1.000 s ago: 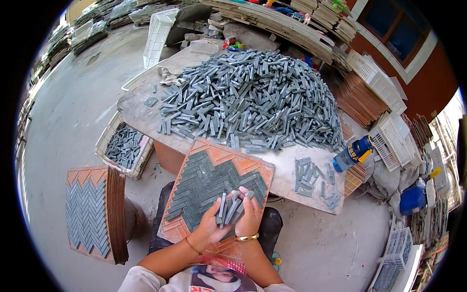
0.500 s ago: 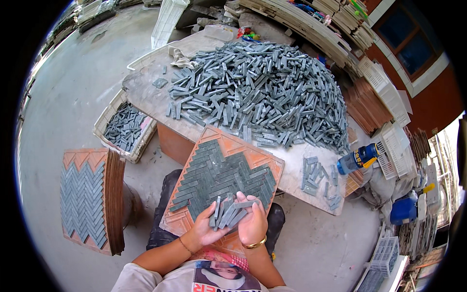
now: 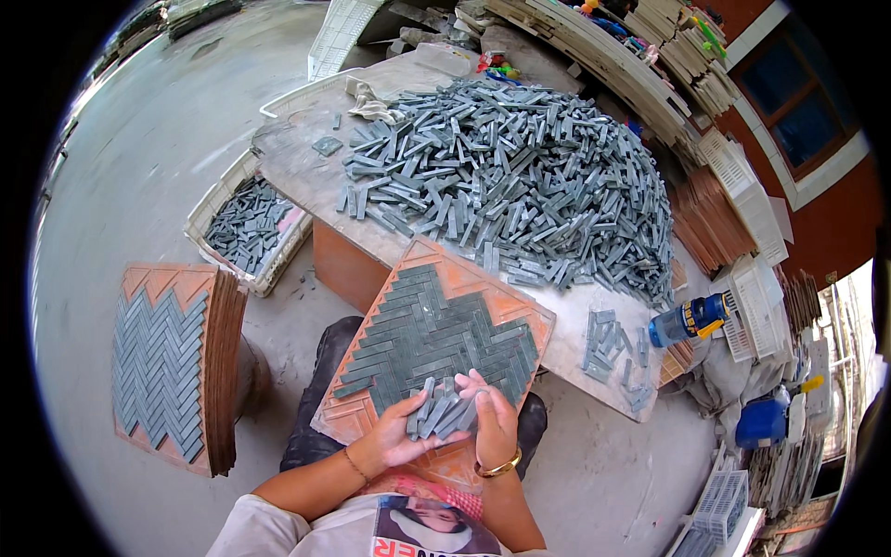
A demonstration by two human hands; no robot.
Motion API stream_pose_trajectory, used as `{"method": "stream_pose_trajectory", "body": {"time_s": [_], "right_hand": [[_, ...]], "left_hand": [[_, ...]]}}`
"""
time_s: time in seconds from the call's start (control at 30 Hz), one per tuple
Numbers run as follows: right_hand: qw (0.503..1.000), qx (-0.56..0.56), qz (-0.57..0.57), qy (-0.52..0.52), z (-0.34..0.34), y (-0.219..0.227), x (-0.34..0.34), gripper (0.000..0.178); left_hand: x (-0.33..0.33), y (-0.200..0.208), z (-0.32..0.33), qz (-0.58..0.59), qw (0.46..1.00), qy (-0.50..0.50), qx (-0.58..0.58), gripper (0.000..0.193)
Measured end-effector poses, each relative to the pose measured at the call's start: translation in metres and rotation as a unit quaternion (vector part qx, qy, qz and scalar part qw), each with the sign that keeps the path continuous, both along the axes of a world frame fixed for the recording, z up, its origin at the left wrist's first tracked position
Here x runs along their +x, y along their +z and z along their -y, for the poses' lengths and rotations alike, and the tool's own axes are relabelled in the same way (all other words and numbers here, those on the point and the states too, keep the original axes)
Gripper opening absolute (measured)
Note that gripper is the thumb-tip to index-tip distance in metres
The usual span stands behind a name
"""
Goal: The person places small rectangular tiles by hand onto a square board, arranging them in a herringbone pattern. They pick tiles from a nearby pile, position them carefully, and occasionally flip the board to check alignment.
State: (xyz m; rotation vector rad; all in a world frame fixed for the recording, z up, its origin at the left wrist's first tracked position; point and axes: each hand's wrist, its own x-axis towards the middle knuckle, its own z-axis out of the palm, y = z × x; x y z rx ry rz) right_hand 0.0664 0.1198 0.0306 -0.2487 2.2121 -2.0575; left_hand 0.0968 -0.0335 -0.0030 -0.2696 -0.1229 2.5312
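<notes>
Over my lap, my left hand (image 3: 393,436) cups several grey stone strips (image 3: 436,414) that lie loosely side by side. My right hand (image 3: 497,425) closes around the right end of the same bunch, its fingers bent against the strips; whether it pinches a single one is hidden. Just beyond both hands, a tilted orange mould board (image 3: 336,420) rests on my lap and against the table edge. Dark strips in a herringbone pattern (image 3: 436,325) fill its middle, while bare moulded grooves show along its upper and lower parts.
A large heap of loose strips (image 3: 520,176) covers the table (image 3: 306,167), with a blue bottle (image 3: 687,319) at its right. Left of me stands a stack of boards (image 3: 223,371) topped with a herringbone panel. Behind it, a white crate (image 3: 197,223) holds more strips.
The view has shifted slightly, so the table and board sit a little further right. My right fingers have drawn in around the strips; the one lying across that palm no longer shows there.
</notes>
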Motion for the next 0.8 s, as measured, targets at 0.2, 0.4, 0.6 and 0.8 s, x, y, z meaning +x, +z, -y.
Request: {"method": "stream_pose_trajectory", "body": {"time_s": [0.2,0.4,0.6,0.8], "right_hand": [[0.963,0.229,-0.144,-0.002,0.019,0.007,0.003,0.033],[0.985,0.136,-0.098,-0.026,0.019,0.002,0.011,0.043],[0.996,0.091,-0.025,-0.003,0.000,0.017,0.012,0.037],[0.997,0.081,0.015,-0.014,-0.005,0.003,0.021,0.039]], "left_hand": [[0.005,-0.024,-0.003,-0.010,1.000,-0.016,-0.018,0.038],[0.005,0.003,0.023,0.043,0.998,0.000,-0.035,0.039],[-0.069,0.028,0.168,0.026,0.949,0.252,-0.185,0.057],[-0.088,0.027,0.224,0.096,0.836,0.268,-0.469,0.069]]}}
